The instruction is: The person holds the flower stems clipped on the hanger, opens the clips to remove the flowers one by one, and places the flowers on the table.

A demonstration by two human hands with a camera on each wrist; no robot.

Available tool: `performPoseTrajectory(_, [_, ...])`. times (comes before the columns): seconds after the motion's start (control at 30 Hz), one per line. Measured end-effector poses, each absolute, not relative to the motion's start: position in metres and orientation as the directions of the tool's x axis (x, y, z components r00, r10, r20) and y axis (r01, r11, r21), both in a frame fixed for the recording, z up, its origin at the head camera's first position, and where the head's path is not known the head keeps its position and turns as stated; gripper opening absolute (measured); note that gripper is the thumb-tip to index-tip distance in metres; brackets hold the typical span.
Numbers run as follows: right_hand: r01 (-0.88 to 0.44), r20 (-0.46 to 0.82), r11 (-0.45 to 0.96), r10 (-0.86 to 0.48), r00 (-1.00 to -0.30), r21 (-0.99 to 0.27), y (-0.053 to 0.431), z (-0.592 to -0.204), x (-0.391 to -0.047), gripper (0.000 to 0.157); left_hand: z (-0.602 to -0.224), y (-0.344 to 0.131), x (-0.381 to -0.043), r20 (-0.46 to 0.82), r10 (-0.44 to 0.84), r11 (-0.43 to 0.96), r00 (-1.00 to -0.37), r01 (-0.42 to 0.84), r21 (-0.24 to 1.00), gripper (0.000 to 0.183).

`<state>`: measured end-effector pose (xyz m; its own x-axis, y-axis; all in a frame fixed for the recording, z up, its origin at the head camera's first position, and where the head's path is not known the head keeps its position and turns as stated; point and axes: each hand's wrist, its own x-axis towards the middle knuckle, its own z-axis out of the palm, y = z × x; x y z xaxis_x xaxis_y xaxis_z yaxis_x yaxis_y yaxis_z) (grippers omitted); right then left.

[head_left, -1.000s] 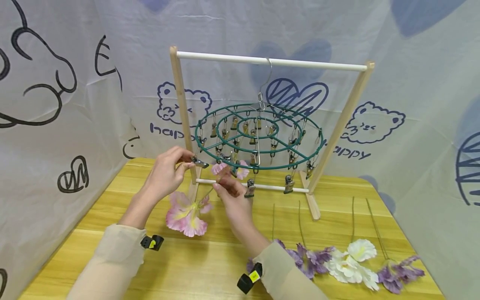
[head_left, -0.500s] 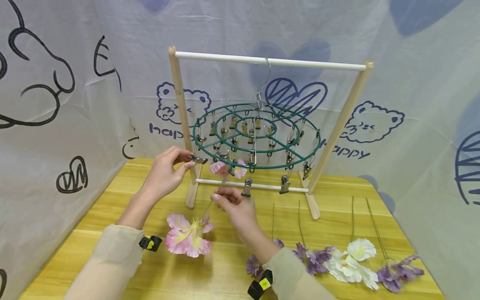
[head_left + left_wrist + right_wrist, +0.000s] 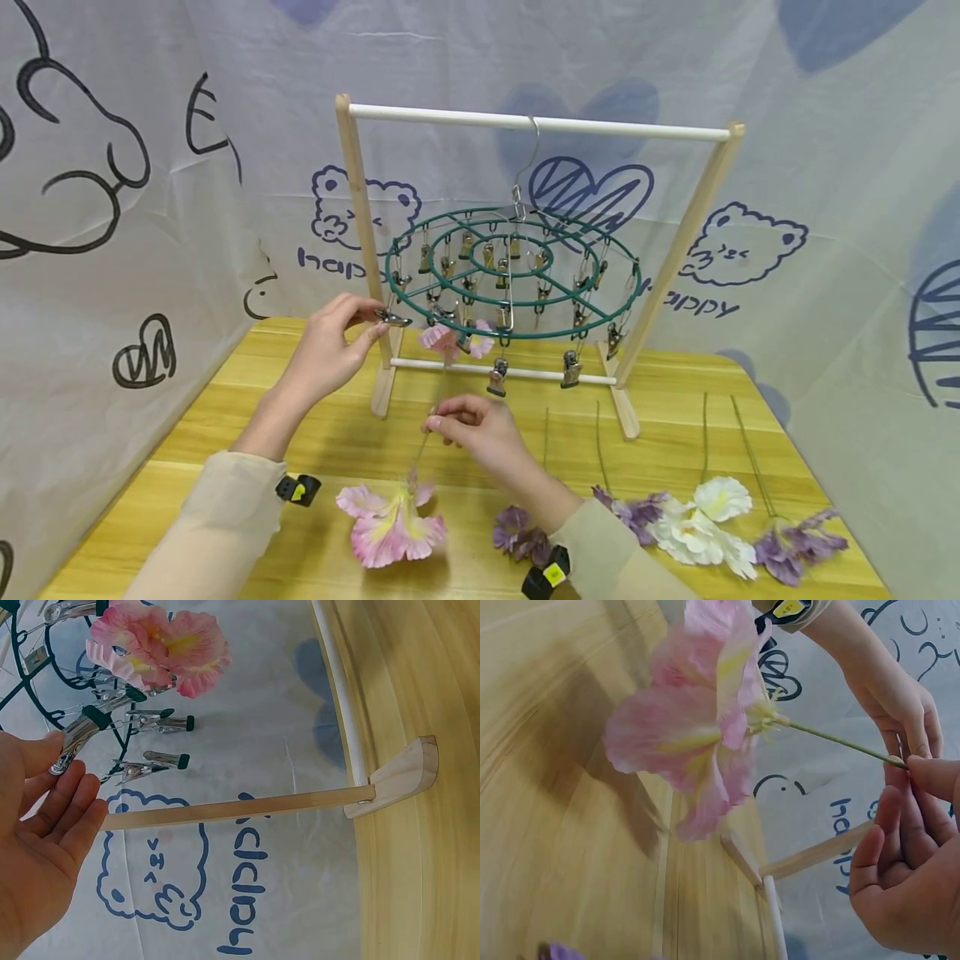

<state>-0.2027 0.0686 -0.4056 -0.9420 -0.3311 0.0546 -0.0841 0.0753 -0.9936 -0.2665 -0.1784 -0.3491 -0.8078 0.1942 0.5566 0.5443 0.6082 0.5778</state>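
My left hand (image 3: pixel 326 354) pinches a metal clip (image 3: pixel 393 318) at the left rim of the green ring hanger (image 3: pixel 517 335). Whether that clip's mouth is parted I cannot tell. In my right hand (image 3: pixel 483 429), thumb and fingers pinch the thin green stem (image 3: pixel 840 740) of a pink artificial flower (image 3: pixel 393 529), its blossom hanging low over the table. Another pink flower (image 3: pixel 161 645) hangs among the clips, just right of the left hand in the head view. Several more clips (image 3: pixel 498 377) dangle from the rings.
A wooden stand (image 3: pixel 352 208) with a white top rod (image 3: pixel 622 127) carries the hanger. Purple flowers (image 3: pixel 521 533) and a white flower (image 3: pixel 705 525) lie on the wooden table (image 3: pixel 300 542) at front right, stems pointing back. A patterned cloth (image 3: pixel 255 125) surrounds the table.
My right hand has drawn down and toward me with the pink flower, its blossom lower than before. The left hand stays at the clip, which has shifted slightly left and up.
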Motion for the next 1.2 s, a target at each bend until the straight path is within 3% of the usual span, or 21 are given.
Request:
performPoseTrajectory(0.83, [0.048,-0.133,0.228,-0.371,-0.919,-0.973,0.103,-0.411,-0.215,0.029,-0.351,-0.177,-0.268,0.510,0.221,0.598,-0.831,0.529,0.602,0.027])
performPoseTrajectory(1.2, [0.061,-0.195,0.342,-0.374,-0.907,-0.938,0.113,-0.413,-0.226,0.018,-0.351,-0.175,-0.268,0.509,0.229,0.604,-0.830,0.531,0.594,0.027])
